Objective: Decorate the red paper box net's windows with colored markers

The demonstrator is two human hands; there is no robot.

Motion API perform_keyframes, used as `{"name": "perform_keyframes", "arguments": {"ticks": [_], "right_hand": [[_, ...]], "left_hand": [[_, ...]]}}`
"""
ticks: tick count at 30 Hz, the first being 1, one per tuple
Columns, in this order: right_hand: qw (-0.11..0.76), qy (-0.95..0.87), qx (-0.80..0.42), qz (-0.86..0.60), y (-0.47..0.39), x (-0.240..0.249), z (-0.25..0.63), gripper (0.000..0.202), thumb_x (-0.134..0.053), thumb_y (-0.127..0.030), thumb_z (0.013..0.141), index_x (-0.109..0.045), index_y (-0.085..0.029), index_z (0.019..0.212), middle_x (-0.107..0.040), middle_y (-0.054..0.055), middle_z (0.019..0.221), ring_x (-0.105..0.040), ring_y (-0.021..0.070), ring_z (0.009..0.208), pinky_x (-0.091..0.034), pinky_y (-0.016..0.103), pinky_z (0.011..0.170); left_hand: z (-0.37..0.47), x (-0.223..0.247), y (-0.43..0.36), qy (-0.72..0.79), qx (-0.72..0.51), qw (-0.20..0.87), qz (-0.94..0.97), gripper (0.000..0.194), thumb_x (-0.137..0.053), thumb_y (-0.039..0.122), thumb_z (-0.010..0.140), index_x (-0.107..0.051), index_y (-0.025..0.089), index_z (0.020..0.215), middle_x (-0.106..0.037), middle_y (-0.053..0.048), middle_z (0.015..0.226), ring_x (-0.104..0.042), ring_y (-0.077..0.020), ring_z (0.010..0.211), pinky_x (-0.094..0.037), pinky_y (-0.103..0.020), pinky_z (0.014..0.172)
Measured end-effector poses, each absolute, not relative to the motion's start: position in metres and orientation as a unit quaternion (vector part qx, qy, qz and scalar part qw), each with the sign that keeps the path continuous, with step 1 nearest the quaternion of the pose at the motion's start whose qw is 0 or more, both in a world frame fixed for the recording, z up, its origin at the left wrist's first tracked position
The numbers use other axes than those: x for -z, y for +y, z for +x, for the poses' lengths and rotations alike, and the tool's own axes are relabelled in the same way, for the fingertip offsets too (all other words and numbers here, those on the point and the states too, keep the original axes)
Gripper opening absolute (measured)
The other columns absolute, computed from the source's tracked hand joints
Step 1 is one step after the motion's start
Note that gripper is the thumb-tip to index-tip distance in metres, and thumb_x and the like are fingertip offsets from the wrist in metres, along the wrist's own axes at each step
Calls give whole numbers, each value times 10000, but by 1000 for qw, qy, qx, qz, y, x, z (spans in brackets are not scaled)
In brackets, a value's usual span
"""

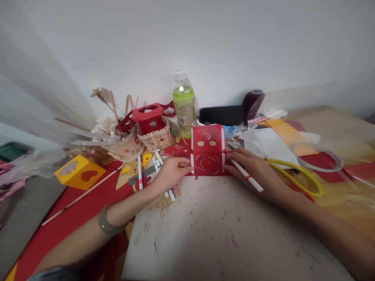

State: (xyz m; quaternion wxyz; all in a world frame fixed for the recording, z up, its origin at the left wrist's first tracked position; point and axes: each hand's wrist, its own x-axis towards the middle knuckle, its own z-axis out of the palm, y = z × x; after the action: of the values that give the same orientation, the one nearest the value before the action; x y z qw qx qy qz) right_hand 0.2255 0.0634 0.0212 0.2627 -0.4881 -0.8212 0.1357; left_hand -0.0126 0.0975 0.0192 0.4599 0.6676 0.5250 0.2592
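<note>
Left hand [172,171] fingertips pinch left edge of folded red paper piece [207,146]; right hand [256,169] fingers hold right edge, clasping white red-banded cylindrical marker [249,178].

A greyish-green bangle [103,221] circles the left forearm [133,207]

Dim, soft, greyish light falls over the scene, its source out of frame. The wall [234,47] darkens toward the upper corners, and a faint shadow lies on the pale board [181,230] beside the right forearm [319,218]. Slight blur softens fine detail; wide-angle distortion stretches the edges.
</note>
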Motion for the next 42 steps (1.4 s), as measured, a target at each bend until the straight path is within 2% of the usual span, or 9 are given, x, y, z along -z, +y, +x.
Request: {"name": "perform_keyframes", "arguments": {"ticks": [9, 21, 31, 42], "right_hand": [[258, -818, -133, -496, 66, -18, 226, 168, -462, -296, 911, -584, -180, 909, -559, 93, 908, -589, 211, 770, -493, 371, 689], [264, -820, -151, -485, 67, -19, 227, 171, -460, -302, 912, -584, -185, 912, -566, 96, 927, -594, 213, 803, -494, 372, 720], [268, -831, -105, -477, 62, -25, 225, 143, -455, -278, 914, -572, -197, 910, -579, 87, 902, -602, 202, 771, -504, 347, 700], [249, -830, -138, -480, 63, -29, 224, 176, -413, -249, 932, -577, -188, 906, -567, 94, 913, -592, 203, 793, -489, 353, 708]], "left_hand": [[-10, -14, 99, 541, -273, 478, 636, 45, -615, 164, 709, -626, 139, 744, -702, -21, 730, -631, -131, 640, -463, -213, 589], [-12, -12, 99, 533, -284, 470, 644, 32, -614, 157, 700, -589, 144, 716, -675, -14, 702, -611, -121, 622, -446, -208, 584], [-13, -1, 106, 499, -300, 448, 678, 60, -633, 176, 696, -587, 138, 696, -652, -3, 653, -593, -118, 587, -413, -194, 546], [-13, -11, 103, 518, -281, 455, 667, 30, -628, 153, 695, -601, 146, 705, -653, 4, 658, -610, -132, 625, -412, -199, 569]]}}
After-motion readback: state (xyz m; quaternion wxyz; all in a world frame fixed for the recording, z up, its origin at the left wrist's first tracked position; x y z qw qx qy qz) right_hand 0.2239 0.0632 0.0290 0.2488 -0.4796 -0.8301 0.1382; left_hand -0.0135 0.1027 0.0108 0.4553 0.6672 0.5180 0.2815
